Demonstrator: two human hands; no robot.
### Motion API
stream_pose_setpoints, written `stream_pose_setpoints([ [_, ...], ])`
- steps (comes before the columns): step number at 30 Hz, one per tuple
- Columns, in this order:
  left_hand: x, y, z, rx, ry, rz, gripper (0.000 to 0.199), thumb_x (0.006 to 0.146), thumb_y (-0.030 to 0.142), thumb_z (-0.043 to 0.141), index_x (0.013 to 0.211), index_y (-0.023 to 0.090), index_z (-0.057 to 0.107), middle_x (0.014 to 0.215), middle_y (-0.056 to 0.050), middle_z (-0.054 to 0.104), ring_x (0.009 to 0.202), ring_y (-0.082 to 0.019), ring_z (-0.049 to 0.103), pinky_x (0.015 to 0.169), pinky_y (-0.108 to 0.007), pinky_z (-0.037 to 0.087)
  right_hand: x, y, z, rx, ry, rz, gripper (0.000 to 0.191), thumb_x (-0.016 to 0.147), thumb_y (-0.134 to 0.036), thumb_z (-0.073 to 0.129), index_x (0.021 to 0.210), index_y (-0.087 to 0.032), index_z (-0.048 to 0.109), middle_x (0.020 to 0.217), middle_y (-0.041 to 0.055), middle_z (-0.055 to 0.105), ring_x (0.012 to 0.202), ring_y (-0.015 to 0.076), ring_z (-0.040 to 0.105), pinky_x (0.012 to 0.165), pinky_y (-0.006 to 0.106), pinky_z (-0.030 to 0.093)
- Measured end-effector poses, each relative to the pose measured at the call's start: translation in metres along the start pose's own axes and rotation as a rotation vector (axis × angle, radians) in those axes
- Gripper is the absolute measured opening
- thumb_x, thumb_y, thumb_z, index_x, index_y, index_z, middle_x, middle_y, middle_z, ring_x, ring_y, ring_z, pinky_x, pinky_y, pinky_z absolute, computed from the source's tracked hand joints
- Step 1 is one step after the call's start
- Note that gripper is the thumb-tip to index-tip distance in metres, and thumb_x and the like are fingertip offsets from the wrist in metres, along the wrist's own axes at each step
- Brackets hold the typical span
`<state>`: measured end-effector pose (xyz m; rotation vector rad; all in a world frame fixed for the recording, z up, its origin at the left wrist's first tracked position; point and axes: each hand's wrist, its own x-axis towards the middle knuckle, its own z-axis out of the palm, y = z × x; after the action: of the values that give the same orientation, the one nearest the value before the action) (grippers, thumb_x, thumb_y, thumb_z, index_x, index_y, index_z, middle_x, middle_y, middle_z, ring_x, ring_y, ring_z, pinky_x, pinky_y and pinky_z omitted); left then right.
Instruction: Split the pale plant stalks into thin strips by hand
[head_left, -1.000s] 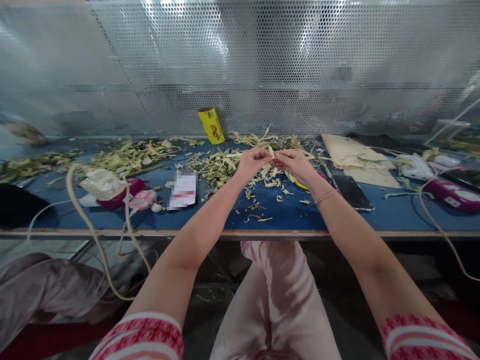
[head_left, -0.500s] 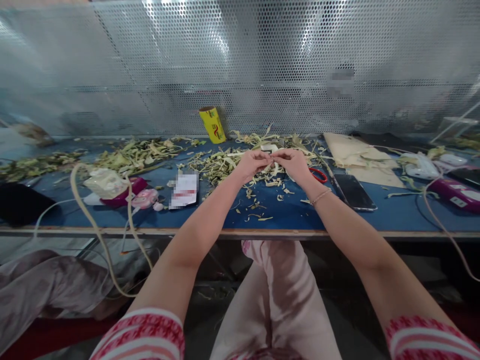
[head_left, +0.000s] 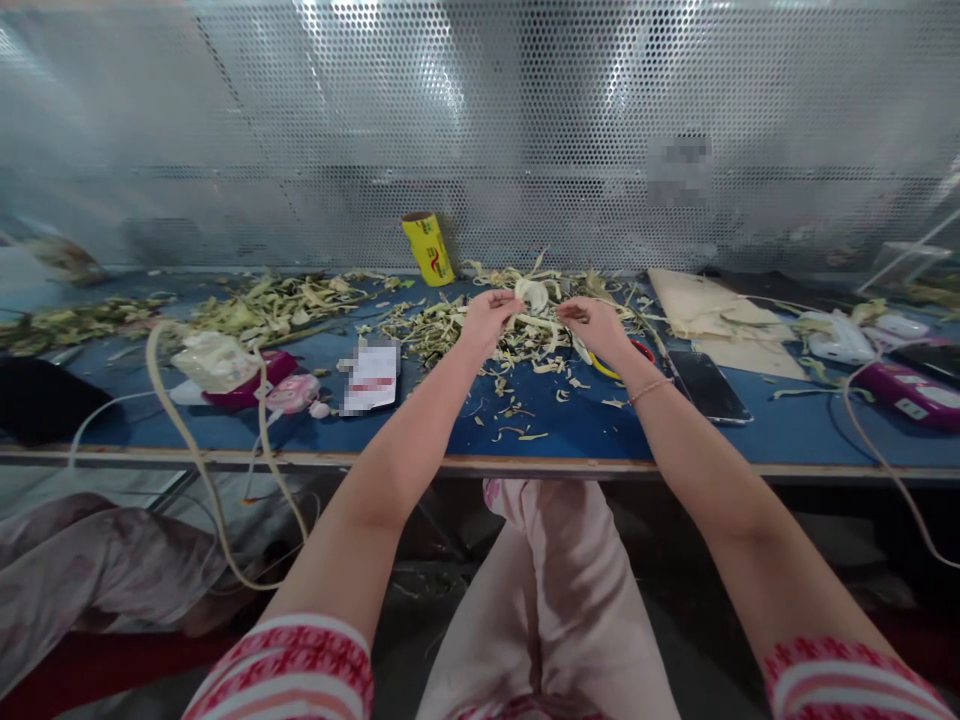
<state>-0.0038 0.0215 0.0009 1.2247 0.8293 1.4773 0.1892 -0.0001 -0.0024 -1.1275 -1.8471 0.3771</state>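
My left hand [head_left: 489, 318] is over the pile of pale green plant strips [head_left: 439, 335], with its thumb and fingers pinched together. At its fingertips is a curled, whitish plant strip [head_left: 535, 293], which it seems to hold by the edge. Just to the right, my right hand [head_left: 594, 325] has its fingertips drawn together; whatever is in them is too small to make out. A gap separates the two hands. Below the right hand, partly covered by it, lie a yellow loop [head_left: 602, 368] and a red loop [head_left: 643, 350], like scissor handles.
Beside the right forearm lies a dark phone [head_left: 709, 386], with brown cardboard [head_left: 701, 310] behind. A yellow tube [head_left: 428, 250] stands by the perforated metal panel [head_left: 480, 130]. At left are a white card [head_left: 373, 375], a purple box [head_left: 259, 385] and a cream hose loop [head_left: 176, 430].
My hands were together at the fingertips and have moved apart. The curled whitish strip now shows between them. The yellow loop has come into sight below my right hand.
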Motion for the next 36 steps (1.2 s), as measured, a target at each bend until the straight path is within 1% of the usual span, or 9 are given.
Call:
stream_pose_setpoints([
  [2, 0.007, -0.001, -0.009, -0.085, 0.104, -0.020, 0.017, 0.066, 0.010, 0.068, 0.078, 0.013, 0.057, 0.063, 0.001, 0.060, 0.058, -0.006, 0.056, 0.056, -0.019, 0.040, 0.000, 0.004, -0.004, -0.245, -0.087, 0.033, 0.023, 0.073, -0.010, 0.058, 0.091, -0.014, 0.072, 0.092, 0.0081, 0.072, 0.087, 0.0187, 0.066, 0.084, 0.032, 0.049],
  [5, 0.011, 0.000, -0.019, -0.108, 0.155, -0.044, 0.008, 0.070, 0.009, 0.063, 0.071, 0.013, 0.057, 0.058, 0.002, 0.056, 0.055, -0.006, 0.052, 0.055, -0.019, 0.039, -0.001, 0.010, -0.007, -0.515, -0.244, 0.118, 0.020, 0.071, -0.008, 0.060, 0.085, -0.014, 0.073, 0.087, 0.0087, 0.073, 0.084, 0.0197, 0.066, 0.080, 0.029, 0.049],
  [8, 0.011, 0.000, -0.022, -0.051, 0.169, -0.045, 0.007, 0.069, 0.010, 0.064, 0.071, 0.014, 0.058, 0.057, 0.002, 0.055, 0.054, -0.006, 0.049, 0.054, -0.020, 0.039, -0.002, 0.016, -0.005, -0.666, -0.330, 0.208, 0.013, 0.076, -0.023, 0.064, 0.076, -0.014, 0.073, 0.074, 0.0110, 0.071, 0.078, 0.0229, 0.066, 0.073, 0.030, 0.049],
  [10, 0.009, 0.001, -0.019, -0.012, 0.187, -0.040, 0.009, 0.068, 0.012, 0.066, 0.072, 0.014, 0.058, 0.058, 0.002, 0.055, 0.055, -0.007, 0.050, 0.054, -0.020, 0.039, -0.002, 0.019, -0.001, -0.749, -0.355, 0.232, 0.027, 0.079, -0.037, 0.062, 0.074, -0.013, 0.073, 0.071, 0.0151, 0.069, 0.080, 0.0269, 0.066, 0.073, 0.032, 0.049],
  [12, 0.007, 0.001, -0.015, 0.008, 0.195, -0.035, 0.012, 0.067, 0.013, 0.067, 0.073, 0.013, 0.057, 0.060, 0.001, 0.057, 0.058, -0.007, 0.054, 0.055, -0.020, 0.040, -0.003, 0.021, 0.003, -0.826, -0.370, 0.223, 0.034, 0.080, -0.040, 0.058, 0.081, -0.009, 0.073, 0.077, 0.0199, 0.070, 0.088, 0.0301, 0.066, 0.076, 0.033, 0.049],
  [16, 0.003, 0.000, -0.009, 0.054, 0.161, -0.026, 0.012, 0.069, 0.013, 0.066, 0.075, 0.013, 0.057, 0.063, 0.000, 0.059, 0.063, -0.010, 0.059, 0.060, -0.021, 0.043, -0.005, 0.022, 0.010, -0.890, -0.378, 0.215, 0.029, 0.079, -0.024, 0.054, 0.095, -0.006, 0.071, 0.093, 0.0226, 0.070, 0.096, 0.0286, 0.065, 0.078, 0.030, 0.048],
  [24, 0.001, -0.010, -0.008, 0.201, 0.017, 0.001, 0.009, 0.073, 0.019, 0.065, 0.076, 0.014, 0.059, 0.067, -0.003, 0.062, 0.064, -0.011, 0.059, 0.064, -0.024, 0.046, -0.002, 0.013, -0.002, -0.631, -0.352, 0.288, 0.022, 0.076, -0.017, 0.049, 0.073, -0.012, 0.070, 0.075, 0.0120, 0.071, 0.074, 0.0214, 0.064, 0.068, 0.027, 0.045],
  [29, 0.005, -0.012, -0.011, 0.145, 0.136, 0.004, 0.020, 0.071, 0.015, 0.067, 0.083, 0.017, 0.050, 0.071, -0.002, 0.061, 0.067, -0.013, 0.064, 0.063, -0.025, 0.049, -0.001, 0.002, -0.005, -0.318, -0.076, 0.254, 0.014, 0.076, -0.018, 0.048, 0.081, -0.015, 0.062, 0.082, 0.0083, 0.070, 0.077, 0.0186, 0.062, 0.071, 0.028, 0.045],
  [36, 0.002, -0.006, -0.011, 0.388, 0.087, 0.119, 0.005, 0.075, 0.016, 0.061, 0.076, 0.014, 0.056, 0.066, -0.003, 0.063, 0.067, -0.014, 0.065, 0.067, -0.027, 0.051, -0.004, -0.010, 0.003, 0.210, -0.041, 0.139, 0.003, 0.076, -0.022, 0.055, 0.077, -0.020, 0.052, 0.069, 0.0012, 0.064, 0.067, 0.0151, 0.062, 0.069, 0.031, 0.050],
])
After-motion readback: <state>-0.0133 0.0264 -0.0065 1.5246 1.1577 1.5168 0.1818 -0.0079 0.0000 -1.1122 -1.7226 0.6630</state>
